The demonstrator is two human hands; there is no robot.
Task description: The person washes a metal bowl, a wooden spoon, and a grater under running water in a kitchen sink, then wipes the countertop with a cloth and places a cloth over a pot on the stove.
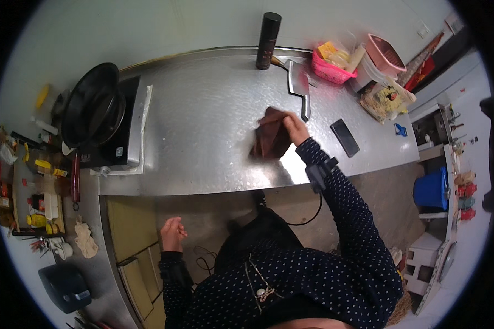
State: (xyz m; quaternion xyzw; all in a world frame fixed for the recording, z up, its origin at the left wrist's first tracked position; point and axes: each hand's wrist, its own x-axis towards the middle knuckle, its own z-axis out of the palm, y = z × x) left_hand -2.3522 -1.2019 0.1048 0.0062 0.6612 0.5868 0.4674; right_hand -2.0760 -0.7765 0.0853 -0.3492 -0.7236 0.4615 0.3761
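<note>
My right hand [295, 127] grips a brown cloth [271, 133] over the stainless steel worktop [197, 123]; the cloth is slightly blurred and hangs from my fingers. My left hand [173, 233] is off the worktop, in front of my body at the left, with its fingers curled in and nothing seen in it. Beyond the cloth lies a cleaver [298, 82] with a metal handle, partly over another tool's wooden handle. To the right of my right hand is a black smartphone [345, 137].
A black canister [268, 41] stands by the wall. Baskets, including a pink one [333, 72], a bag of food [387, 98] and a blue peeler [400, 130] sit at the right. A wok [88, 107] rests on the cooker [127, 135] at the left.
</note>
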